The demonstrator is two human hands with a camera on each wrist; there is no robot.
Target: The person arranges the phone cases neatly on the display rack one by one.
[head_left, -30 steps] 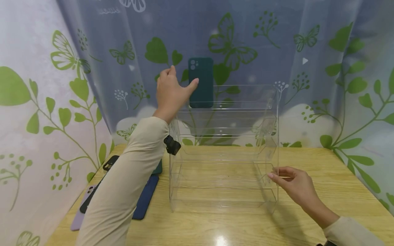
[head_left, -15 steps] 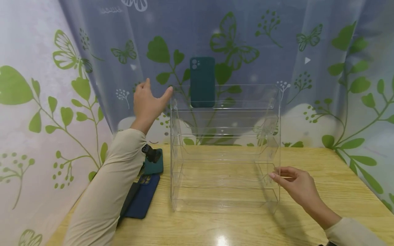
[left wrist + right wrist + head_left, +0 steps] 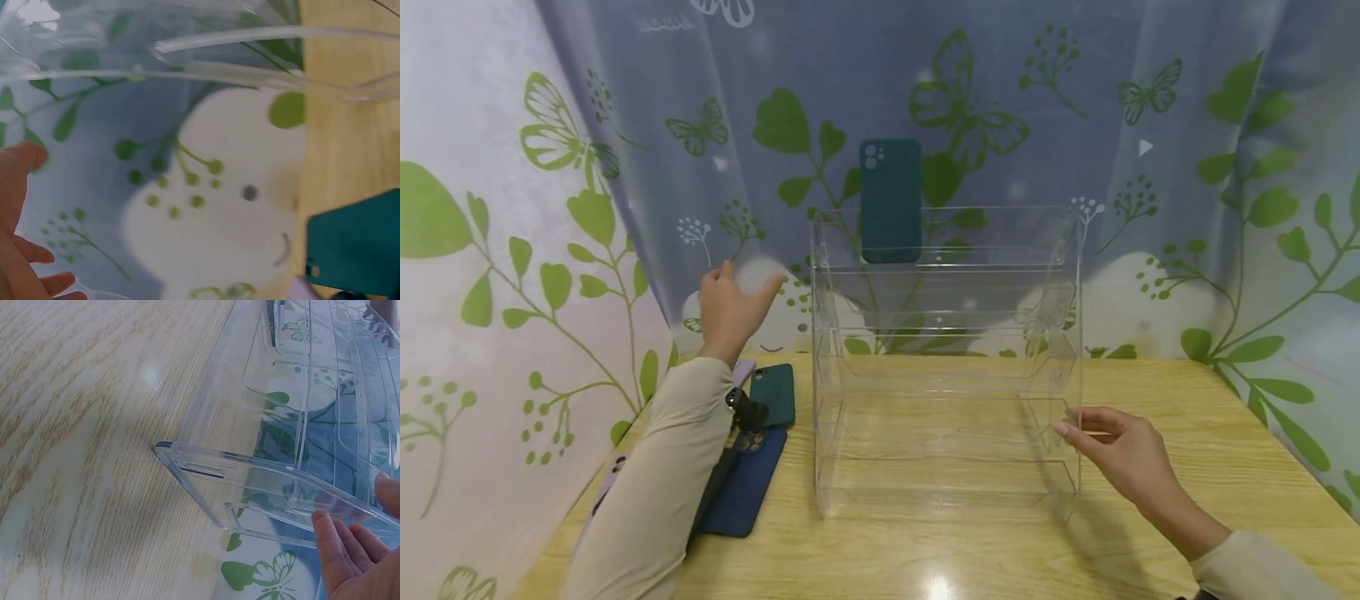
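There were two hands: one left hand (image 3: 730, 312), one right hand (image 3: 1120, 454). One clear stand (image 3: 943, 392) bore one teal case (image 3: 891, 200). One table (image 3: 880, 554) had one green case (image 3: 777, 393), one navy case (image 3: 745, 492), one dark case (image 3: 708, 493), partly hidden; lilac cases (image 3: 742, 372), one or two, couldn't tell.

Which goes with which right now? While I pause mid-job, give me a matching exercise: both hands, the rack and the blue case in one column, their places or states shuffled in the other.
Column one
1. Left hand
2. Blue case
3. Rack
4. Right hand

Column two
A. see-through, with a teal case upright on its top tier
B. holding the rack's right side
C. in the air left of the rack, holding nothing
D. on the table, left of the rack

Pairs: 1-C, 2-D, 3-A, 4-B
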